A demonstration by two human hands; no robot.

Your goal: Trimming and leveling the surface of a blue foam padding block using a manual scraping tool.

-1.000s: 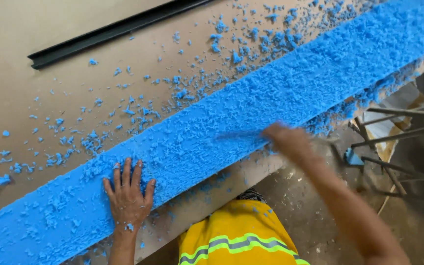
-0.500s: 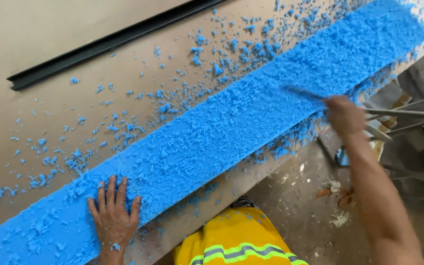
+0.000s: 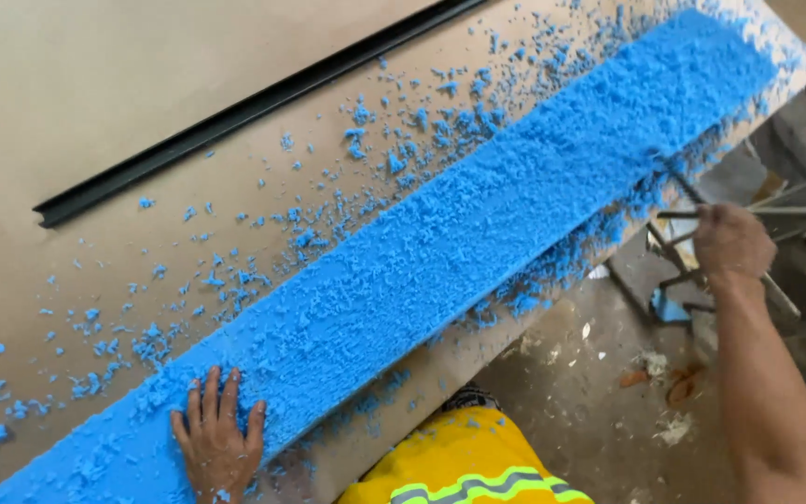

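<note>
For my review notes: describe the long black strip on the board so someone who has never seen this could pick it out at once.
Start from the big tan board that fills the upper left. Above the rough blue foam strip and its scattered blue crumbs lies a black metal channel, running roughly parallel to the foam. It is the only dark, thin, smooth, straight piece on the board, and neither hand touches it.
</note>
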